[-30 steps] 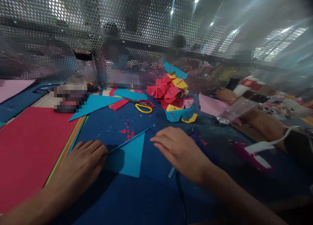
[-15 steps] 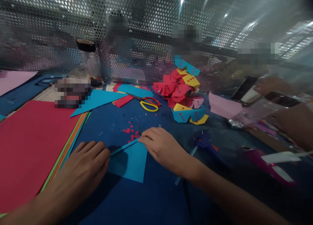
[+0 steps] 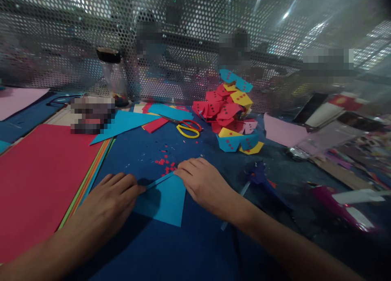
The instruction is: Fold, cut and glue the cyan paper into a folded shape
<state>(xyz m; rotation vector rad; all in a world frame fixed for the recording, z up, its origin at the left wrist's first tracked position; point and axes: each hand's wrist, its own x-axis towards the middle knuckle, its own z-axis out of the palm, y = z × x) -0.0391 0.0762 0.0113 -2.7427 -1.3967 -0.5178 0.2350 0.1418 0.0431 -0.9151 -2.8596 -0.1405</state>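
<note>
A sheet of blue paper (image 3: 168, 203) lies on the dark blue tabletop, its far edge turned over in a narrow strip. My left hand (image 3: 114, 199) is closed on the left end of that folded edge, thumb and fingers together. At the other end, my right hand (image 3: 200, 183) pinches the fold, its fingers curled and pressed down. Small red paper bits (image 3: 166, 167) are scattered just beyond the fold. Scissors (image 3: 187, 129) with red and yellow handles rest farther back, blades on coloured scraps. The undersides of both hands are hidden.
On the left lies a stack of coloured paper, red sheet (image 3: 39, 179) on top. Folded paper pieces with red dots (image 3: 224, 110) are heaped at the back. A blue glue gun (image 3: 262, 181) and a magenta one (image 3: 339, 207) lie right. A lidded jar (image 3: 113, 77) stands by the perforated metal panel.
My left hand has shifted slightly right along the folded edge. My right hand stays on its end. A hand at the far right has gone from the spot behind the clear container.
</note>
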